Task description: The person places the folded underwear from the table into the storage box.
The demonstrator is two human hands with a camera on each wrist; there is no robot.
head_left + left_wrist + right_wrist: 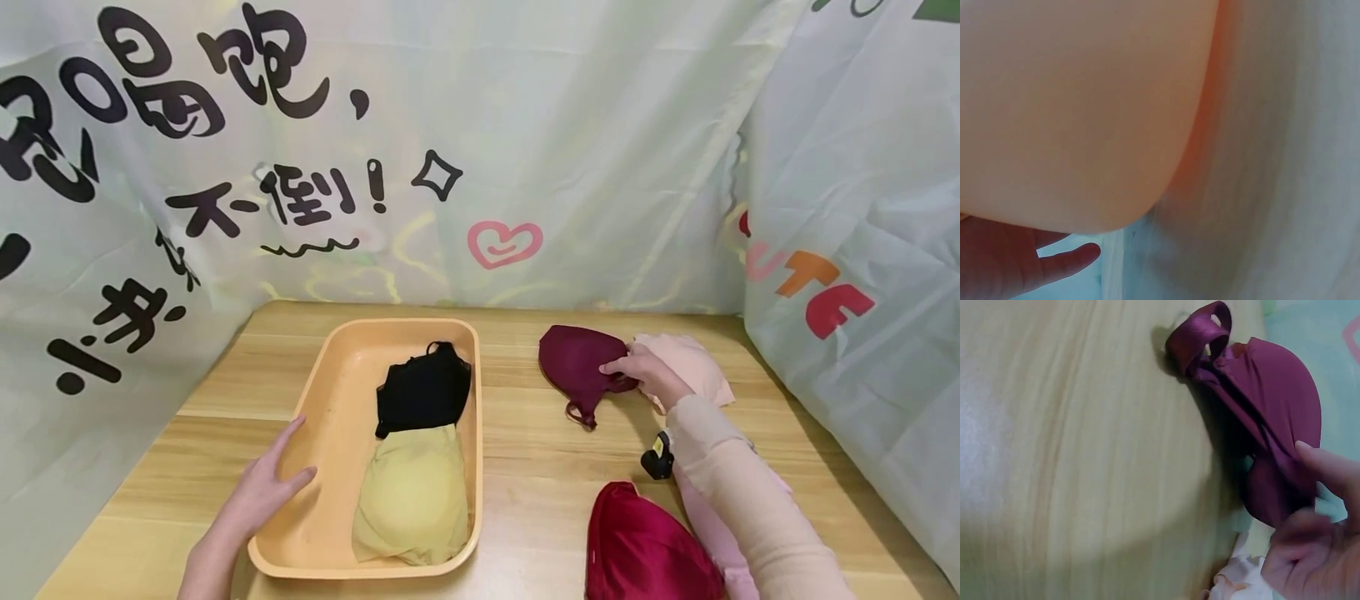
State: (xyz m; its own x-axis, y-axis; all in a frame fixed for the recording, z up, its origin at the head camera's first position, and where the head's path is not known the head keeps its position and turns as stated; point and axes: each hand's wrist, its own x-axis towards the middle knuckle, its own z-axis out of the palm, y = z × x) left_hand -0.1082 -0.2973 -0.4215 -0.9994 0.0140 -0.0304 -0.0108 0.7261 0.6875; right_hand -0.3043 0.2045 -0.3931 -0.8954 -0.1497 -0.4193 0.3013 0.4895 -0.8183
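Note:
My right hand (637, 368) pinches the edge of a folded burgundy bra (576, 358) at the back right of the table. In the right wrist view, thumb and fingers hold that bra (1279, 406), and its strap loops upward. The left hand (258, 492) rests at the left rim of an orange plastic tray (322, 400), fingers extended and thumb over the rim. Beside the tray's outer wall (1085, 125), the left wrist view shows part of that hand (1007, 259) with a straight finger. Inside the tray lie a black bra (423, 387) and a yellow bra (412, 496).
A pale pink bra (686, 367) lies behind the right wrist. Closer in are a shiny red bra (645, 550) and a light pink garment (712, 517), partly under the right sleeve. A small black object (657, 457) sits by that sleeve. Printed cloth (600, 167) hangs around the wooden table (532, 467).

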